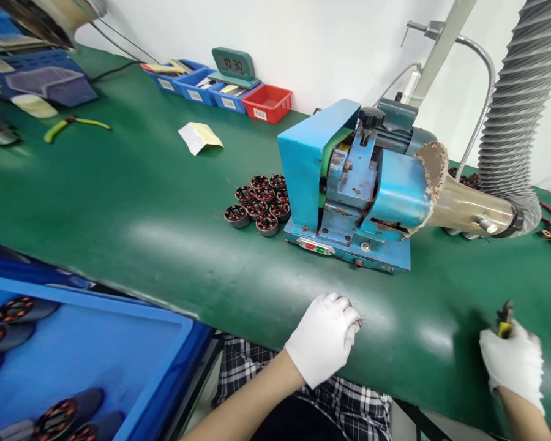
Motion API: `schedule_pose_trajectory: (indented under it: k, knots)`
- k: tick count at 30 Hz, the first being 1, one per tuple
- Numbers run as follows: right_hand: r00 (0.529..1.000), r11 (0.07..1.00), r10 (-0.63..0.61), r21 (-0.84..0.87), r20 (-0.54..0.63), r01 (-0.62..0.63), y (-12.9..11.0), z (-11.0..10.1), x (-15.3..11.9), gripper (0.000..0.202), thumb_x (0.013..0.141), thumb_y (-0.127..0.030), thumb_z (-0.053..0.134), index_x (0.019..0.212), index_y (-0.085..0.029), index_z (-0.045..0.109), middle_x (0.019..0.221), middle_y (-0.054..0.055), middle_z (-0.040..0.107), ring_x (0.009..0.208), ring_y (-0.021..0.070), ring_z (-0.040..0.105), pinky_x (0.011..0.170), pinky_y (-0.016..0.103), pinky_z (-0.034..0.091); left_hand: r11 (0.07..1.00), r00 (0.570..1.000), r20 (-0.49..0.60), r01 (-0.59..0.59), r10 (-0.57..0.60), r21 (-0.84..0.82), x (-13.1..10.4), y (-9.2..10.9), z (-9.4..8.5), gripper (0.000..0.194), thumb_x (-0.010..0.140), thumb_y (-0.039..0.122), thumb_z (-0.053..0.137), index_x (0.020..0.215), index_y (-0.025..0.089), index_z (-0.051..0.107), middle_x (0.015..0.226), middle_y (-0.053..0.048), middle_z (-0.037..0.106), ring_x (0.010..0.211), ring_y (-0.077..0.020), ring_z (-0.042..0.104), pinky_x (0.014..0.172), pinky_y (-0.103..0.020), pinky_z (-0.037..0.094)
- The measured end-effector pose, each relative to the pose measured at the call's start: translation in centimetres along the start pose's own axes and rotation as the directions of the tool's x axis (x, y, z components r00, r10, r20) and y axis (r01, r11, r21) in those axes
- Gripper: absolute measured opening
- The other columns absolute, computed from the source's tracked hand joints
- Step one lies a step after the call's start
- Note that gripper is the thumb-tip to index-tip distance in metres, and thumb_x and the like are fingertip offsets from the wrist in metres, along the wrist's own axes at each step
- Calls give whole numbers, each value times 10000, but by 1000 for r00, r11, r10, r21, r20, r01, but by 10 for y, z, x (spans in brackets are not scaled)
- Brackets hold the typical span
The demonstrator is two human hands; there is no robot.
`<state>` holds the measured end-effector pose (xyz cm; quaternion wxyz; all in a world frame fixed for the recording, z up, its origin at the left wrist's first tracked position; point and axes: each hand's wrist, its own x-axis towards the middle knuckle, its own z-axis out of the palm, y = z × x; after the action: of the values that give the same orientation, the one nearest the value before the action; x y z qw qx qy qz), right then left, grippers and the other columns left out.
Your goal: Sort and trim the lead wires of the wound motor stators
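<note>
- left hand [324, 340] is curled round some thin wires [360, 321], near middle, rest is hidden
- right hand [513, 362] has pliers [505, 320] gripped, near right of the worktop [133, 196]
- blue machine [351, 205] sits far of both

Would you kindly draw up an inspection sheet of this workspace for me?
Surface: green table, glossy.
Job's things: wound parts grouped beside the blue machine; similar ones lie in the blue tray.
Clutter: folded paper and green-handled pliers, toward the back left.
Hands: left hand closed, thin wires poking out, rest hidden; right hand grips yellow-handled pliers.
Cables: dark cable, back left.
Surroundings: clock reading 10:30, red bin, grey hose.
</note>
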<state>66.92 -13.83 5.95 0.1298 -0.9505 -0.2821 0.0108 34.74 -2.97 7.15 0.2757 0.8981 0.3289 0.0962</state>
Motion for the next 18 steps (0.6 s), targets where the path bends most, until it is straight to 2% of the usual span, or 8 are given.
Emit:
schedule_pose_trajectory:
  k: [2,3,4,5,7,8,12,18]
  knots:
    - [943,938,-12,331,334,-105,-26,-2,-37,510,709,-454,554,1125,-160,567,839,136,632,737,276,603,654,388,453,1000,1000,-15,8,-8,-18,0,0,0,142,842,172,455,840,188,596,830,-32,576,830,-202,501,759,-351,409]
    - [865,839,-105,511,490,-188,-42,-4,-57,472,698,-470,583,1045,-150,590,798,105,634,724,247,598,672,359,459,1000,1000,-23,10,-11,-25,1,1,1,138,841,179,458,831,190,596,821,-30,574,827,-201,496,760,-350,406]
    - [732,753,-203,582,650,-308,-59,-7,-76,441,713,-482,589,989,-138,599,764,85,630,686,219,588,666,343,461,1000,999,-30,11,-12,-26,1,1,1,136,840,184,460,828,191,596,817,-30,572,826,-202,493,761,-351,403]
    - [543,708,-308,570,781,-417,-76,-10,-93,425,738,-461,591,1006,-131,594,797,77,633,698,203,586,683,336,462,1000,999,-35,12,-13,-21,1,1,2,134,836,185,462,824,191,595,813,-31,569,824,-203,489,757,-351,403]
    - [358,705,-397,531,845,-471,-106,-17,-116,407,689,-417,659,967,-123,613,760,49,624,679,182,574,663,307,457,1000,999,-37,18,-18,2,2,1,2,131,824,181,465,805,185,594,798,-36,562,815,-206,485,744,-349,405]
    - [298,709,-439,531,848,-465,-116,-19,-122,389,684,-391,667,963,-124,620,774,47,628,709,183,577,695,306,456,1000,999,-36,21,-21,13,2,1,2,131,818,175,464,794,180,592,791,-39,559,810,-206,484,737,-347,407]
    - [240,701,-557,605,795,-378,-129,-19,-127,328,734,-334,621,991,-131,626,873,62,651,861,209,580,855,328,422,999,999,-24,32,-32,20,2,2,0,138,816,165,451,789,177,586,801,-44,558,816,-210,489,748,-357,415]
    - [341,725,-486,589,804,-356,-122,-9,-135,367,743,-388,621,1003,-130,610,928,77,654,889,223,584,908,349,407,999,1000,16,18,-18,32,2,1,-1,142,831,175,442,824,185,583,822,-46,546,819,-215,484,759,-374,414]
